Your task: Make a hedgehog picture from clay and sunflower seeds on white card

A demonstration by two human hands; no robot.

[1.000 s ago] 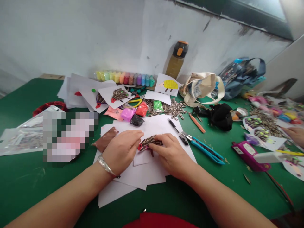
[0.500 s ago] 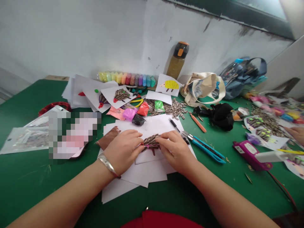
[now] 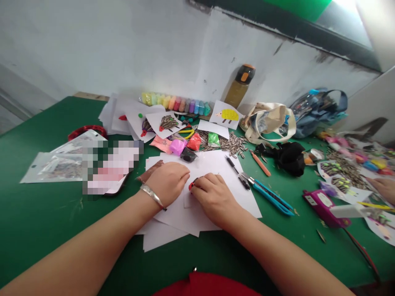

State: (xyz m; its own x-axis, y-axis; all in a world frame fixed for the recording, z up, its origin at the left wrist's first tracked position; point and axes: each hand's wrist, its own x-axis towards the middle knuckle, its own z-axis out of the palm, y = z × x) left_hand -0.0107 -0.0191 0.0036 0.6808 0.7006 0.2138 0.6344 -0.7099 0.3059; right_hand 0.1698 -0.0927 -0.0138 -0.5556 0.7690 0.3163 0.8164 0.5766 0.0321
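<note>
White paper sheets (image 3: 173, 222) lie stacked under both hands on the green table. My right hand (image 3: 212, 195) rests over the seed-covered figure, its fingertips at the figure's red part (image 3: 191, 185); most of the figure is hidden beneath the fingers. To its left, my left hand (image 3: 169, 181) has its fingers pressed together and bent down, and whatever they may hold is too small to name. A brown clay packet (image 3: 149, 170) shows partly behind the left hand. Small clay packets, such as a pink one (image 3: 177, 146), sit beyond the paper beside a pile of seeds (image 3: 233, 144).
A black pen (image 3: 237, 172), a blue cutter (image 3: 271, 196) and an orange stick (image 3: 261, 163) lie to the right. A blurred phone (image 3: 115, 168) is at the left. A bottle (image 3: 238, 87) stands by the wall. Another person's hand (image 3: 382, 189) shows at the far right.
My right hand has moved left over the figure and covers it. My left hand has drawn its fingers together, off the figure's edge. The whole view has shifted slightly.
</note>
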